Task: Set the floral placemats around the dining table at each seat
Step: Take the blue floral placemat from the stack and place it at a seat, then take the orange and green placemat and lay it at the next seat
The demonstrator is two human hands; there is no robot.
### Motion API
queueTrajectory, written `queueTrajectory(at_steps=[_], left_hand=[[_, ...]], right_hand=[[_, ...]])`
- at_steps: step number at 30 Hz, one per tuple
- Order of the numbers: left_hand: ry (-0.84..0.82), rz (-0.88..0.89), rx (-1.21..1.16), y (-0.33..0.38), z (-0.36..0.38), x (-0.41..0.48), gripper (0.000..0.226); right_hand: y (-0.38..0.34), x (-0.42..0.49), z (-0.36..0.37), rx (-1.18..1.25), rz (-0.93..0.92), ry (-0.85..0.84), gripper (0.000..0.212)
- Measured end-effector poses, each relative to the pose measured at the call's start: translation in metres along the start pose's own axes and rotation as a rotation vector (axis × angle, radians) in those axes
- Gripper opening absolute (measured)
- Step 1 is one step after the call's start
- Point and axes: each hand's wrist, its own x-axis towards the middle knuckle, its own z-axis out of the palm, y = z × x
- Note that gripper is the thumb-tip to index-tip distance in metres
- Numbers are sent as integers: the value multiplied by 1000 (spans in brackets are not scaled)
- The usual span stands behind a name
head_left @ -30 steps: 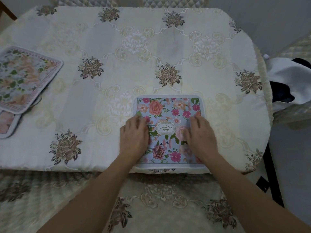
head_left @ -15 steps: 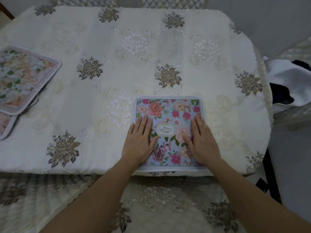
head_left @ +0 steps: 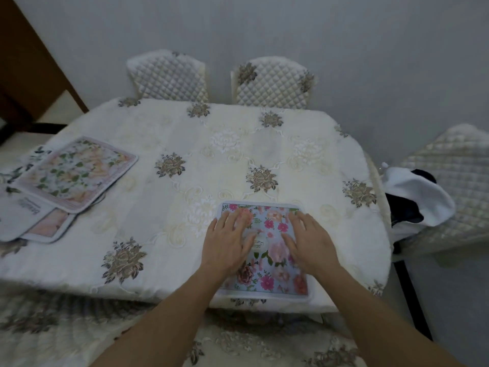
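A blue floral placemat point(head_left: 267, 276) with a white border lies flat at the near edge of the dining table point(head_left: 185, 144). My left hand point(head_left: 227, 242) rests flat on its left half, fingers straight. On its right half my right hand point(head_left: 309, 239) lies flat too. A stack of other floral placemats point(head_left: 74, 173) sits at the table's left side, a pale pink-and-green one on top.
The table wears a cream embroidered cloth. Two quilted chairs point(head_left: 272, 80) stand at the far side and one point(head_left: 455, 186) at the right, with white and dark cloth point(head_left: 415, 197) on it. A cushioned seat lies just below the near edge.
The view has tilted up, showing the far chairs and wall. Both hands have slid up the blue placemat toward its far edge, still flat on it.
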Motion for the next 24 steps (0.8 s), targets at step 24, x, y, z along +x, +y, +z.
queueTrajectory(at_steps=[24], left_hand=[[312, -564, 229, -29, -83, -217, 53]], right_hand=[[-148, -66, -27, 31, -670, 34, 59]])
